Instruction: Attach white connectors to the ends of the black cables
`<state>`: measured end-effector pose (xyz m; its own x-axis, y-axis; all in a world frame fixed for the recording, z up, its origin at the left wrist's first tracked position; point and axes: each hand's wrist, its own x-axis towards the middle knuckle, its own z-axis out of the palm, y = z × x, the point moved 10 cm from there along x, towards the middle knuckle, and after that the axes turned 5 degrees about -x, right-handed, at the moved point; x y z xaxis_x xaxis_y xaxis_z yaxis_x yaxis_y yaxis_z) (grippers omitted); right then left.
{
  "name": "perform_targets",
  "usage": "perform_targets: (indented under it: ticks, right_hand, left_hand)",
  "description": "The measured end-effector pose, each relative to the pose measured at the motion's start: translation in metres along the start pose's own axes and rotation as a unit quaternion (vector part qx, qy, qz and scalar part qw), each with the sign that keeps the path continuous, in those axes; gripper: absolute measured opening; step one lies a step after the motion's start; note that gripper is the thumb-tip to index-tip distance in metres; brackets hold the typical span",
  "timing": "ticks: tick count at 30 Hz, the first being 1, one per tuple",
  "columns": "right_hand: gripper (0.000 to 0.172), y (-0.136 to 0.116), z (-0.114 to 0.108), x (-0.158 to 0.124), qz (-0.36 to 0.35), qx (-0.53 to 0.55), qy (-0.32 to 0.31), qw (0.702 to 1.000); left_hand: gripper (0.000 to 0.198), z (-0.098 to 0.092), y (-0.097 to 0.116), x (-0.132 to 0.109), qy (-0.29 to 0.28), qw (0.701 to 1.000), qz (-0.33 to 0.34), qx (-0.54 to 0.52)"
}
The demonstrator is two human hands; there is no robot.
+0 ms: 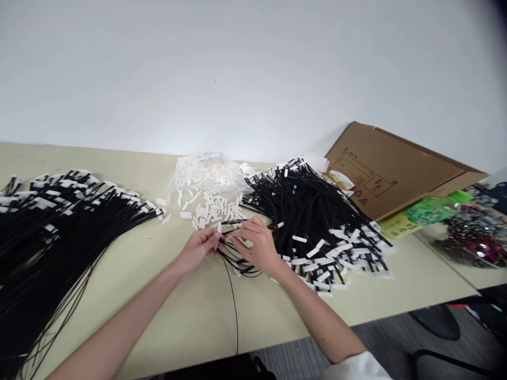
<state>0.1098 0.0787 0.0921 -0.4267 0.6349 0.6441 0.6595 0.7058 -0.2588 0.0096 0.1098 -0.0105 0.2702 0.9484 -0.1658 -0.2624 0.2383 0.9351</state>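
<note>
Risk, as I judge it: thin black wires [242, 267] loop and cross between the hands, so tugging the wrong strand or snagging the black cable pile [309, 203] at right could twist the white connector [219, 228] or work a wire loose. Left hand [205, 243] has thumb and fingers pinched together on that connector, over the table [190, 316], just nearer than the loose white housings [216, 209]; right hand [255, 241] fingers curled close at the wires, can't tell if clamped on one

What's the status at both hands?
Left hand pinching white connector. Right hand at black wires, grip unclear. Loose white pieces just beyond the hands.
</note>
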Motion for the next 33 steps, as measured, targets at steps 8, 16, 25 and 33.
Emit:
perform_targets:
  ticks: [8,16,25,33]
  right_hand:
    - [0.014,-0.001,0.001,-0.001,-0.003,0.033,0.003,0.999]
    - [0.014,0.001,-0.001,-0.003,-0.004,0.008,0.028,1.000]
    - [0.027,-0.054,0.016,-0.020,-0.212,0.051,-0.038,0.975]
    - [0.046,0.033,0.002,-0.012,0.198,0.417,0.094,0.882]
  left_hand:
    - [0.029,0.005,-0.005,-0.005,-0.005,0.999,-0.023,-0.031]
    - [0.028,0.002,-0.003,-0.003,0.016,0.998,-0.005,-0.053]
    - [0.030,-0.033,0.005,0.004,0.093,0.975,0.025,-0.198]
    - [0.036,-0.024,0.005,-0.008,0.121,0.979,0.023,-0.160]
